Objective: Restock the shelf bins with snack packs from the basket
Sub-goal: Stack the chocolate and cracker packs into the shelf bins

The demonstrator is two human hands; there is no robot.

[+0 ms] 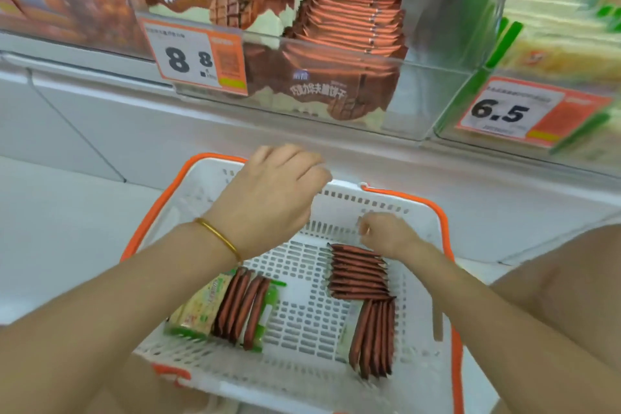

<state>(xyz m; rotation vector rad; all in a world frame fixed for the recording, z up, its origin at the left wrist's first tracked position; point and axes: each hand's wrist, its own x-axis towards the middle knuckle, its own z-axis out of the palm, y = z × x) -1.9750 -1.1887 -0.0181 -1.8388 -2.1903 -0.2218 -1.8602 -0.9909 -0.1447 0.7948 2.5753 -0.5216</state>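
The light is bright and even, with only soft shadows. The clear bin front shines a little. The left hand and the top right corner look blurry. The shelf edge bends near the sides

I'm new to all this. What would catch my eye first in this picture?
Two bare arms reach over a white basket with orange handles in the lower half. The left hand is above its far rim, and the right hand is down inside by a row of brown snack packs. Above, a clear shelf bin holds more brown packs, with a big 8.8 price tag on its front.
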